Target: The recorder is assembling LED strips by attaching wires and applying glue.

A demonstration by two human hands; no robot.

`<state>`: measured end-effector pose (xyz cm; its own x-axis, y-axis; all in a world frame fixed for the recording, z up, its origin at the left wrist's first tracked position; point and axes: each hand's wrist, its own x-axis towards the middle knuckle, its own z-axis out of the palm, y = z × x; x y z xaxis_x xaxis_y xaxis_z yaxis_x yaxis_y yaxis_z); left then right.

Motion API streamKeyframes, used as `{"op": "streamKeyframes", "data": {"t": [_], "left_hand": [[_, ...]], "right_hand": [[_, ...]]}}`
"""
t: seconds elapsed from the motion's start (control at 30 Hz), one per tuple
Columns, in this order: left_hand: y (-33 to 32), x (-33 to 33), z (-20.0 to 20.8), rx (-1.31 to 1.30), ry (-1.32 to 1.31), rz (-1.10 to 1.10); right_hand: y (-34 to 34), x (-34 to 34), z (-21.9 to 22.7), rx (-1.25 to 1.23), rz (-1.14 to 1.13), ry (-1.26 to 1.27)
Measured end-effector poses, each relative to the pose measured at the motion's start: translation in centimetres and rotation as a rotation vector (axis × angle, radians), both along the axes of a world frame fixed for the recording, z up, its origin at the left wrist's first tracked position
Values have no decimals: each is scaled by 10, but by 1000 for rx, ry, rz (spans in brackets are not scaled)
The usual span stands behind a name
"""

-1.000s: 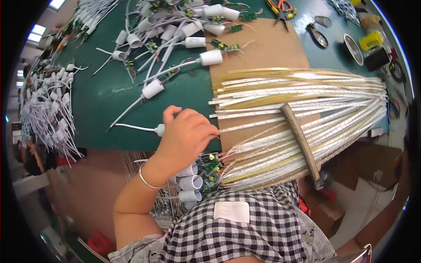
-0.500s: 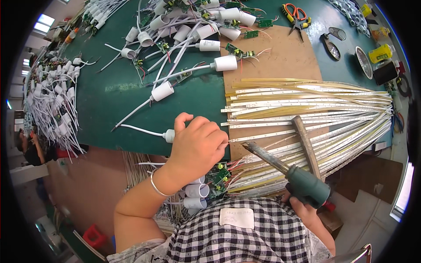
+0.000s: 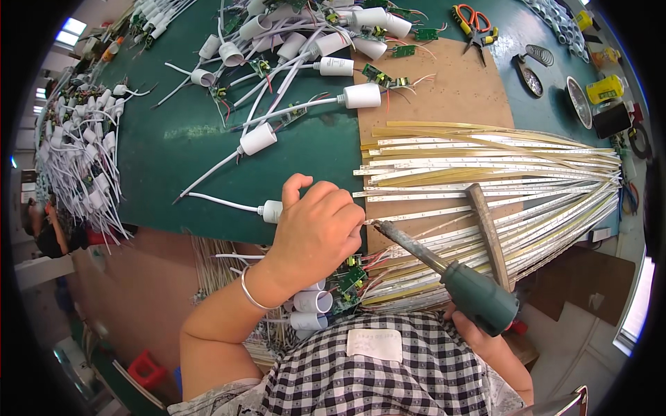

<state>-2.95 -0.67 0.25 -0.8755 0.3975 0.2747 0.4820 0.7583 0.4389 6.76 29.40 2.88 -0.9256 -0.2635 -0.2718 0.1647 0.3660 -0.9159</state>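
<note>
My left hand [image 3: 312, 225] is closed in a pinch at the near end of an LED strip [image 3: 409, 215]. What its fingers hold is hidden behind them. A white cylindrical lamp cap [image 3: 271, 211] with a white cable pokes out beside that hand. In my right hand [image 3: 475, 329] is a soldering iron [image 3: 479, 295] with a dark green handle, partly hiding the fingers. Its darkened tip points left, right by the left fingertips and the strip's end; whether they touch I cannot tell. Below the left wrist lie more white caps [image 3: 312, 301] and green circuit boards [image 3: 348, 279].
A wooden bar [image 3: 489, 239] lies across the fanned bundle of LED strips [image 3: 555, 163]. Many capped cables [image 3: 258, 139] and boards cover the green table's far part. Orange-handled pliers [image 3: 475, 31], a small dish [image 3: 531, 80] and a yellow bottle [image 3: 602, 90] stand beyond.
The soldering iron has moved left, bringing its tip close to my left fingertips. My left hand keeps its pinch in nearly the same place. The whole view has shifted slightly.
</note>
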Motion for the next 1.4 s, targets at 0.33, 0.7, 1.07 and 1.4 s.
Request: {"op": "streamKeyframes", "data": {"t": [0.33, 0.7, 1.07, 1.4], "left_hand": [[-1, -2, 0, 38, -19, -35], [-2, -3, 0, 38, -36, -50], [-2, -4, 1, 24, -44, -55], [-2, -3, 1, 11, -30, -52]], "right_hand": [[-5, -3, 2, 21, 27, -15], [-8, -2, 3, 15, 2, -34], [-6, 1, 3, -58, -83, -13], [-1, 1, 0, 53, -12, 78]]}}
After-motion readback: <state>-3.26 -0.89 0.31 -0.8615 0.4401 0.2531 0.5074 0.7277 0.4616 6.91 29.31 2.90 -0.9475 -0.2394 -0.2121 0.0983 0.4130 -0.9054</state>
